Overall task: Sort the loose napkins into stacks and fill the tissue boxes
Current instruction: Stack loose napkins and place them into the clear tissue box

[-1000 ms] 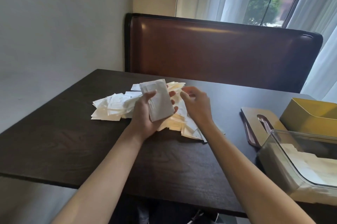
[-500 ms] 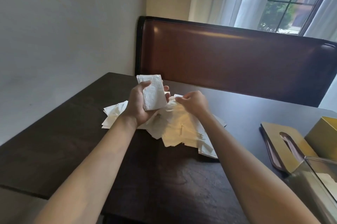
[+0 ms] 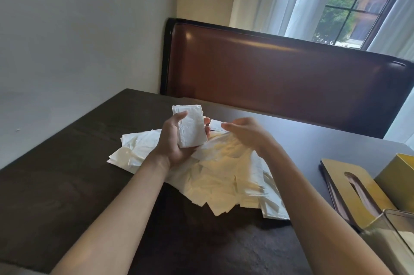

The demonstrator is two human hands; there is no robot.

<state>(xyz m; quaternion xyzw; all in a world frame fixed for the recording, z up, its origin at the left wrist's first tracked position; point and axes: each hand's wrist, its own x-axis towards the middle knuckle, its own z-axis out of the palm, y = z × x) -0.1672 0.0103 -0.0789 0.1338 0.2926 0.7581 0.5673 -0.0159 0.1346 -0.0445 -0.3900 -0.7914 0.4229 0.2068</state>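
Left hand [image 3: 177,140] gripping a small napkin stack [image 3: 190,125] above the loose pile [image 3: 224,176] mid-table [image 3: 67,185]. Right hand [image 3: 248,133] lifted off the pile since a moment ago, fingers curled, seemingly empty. Boxes at right edge, unfilled.

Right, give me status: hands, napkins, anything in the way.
Left hand grips napkin stack. Right hand over loose pile, fingers curled, grasp unclear. Gold lid off, beside gold box. Nothing blocking.
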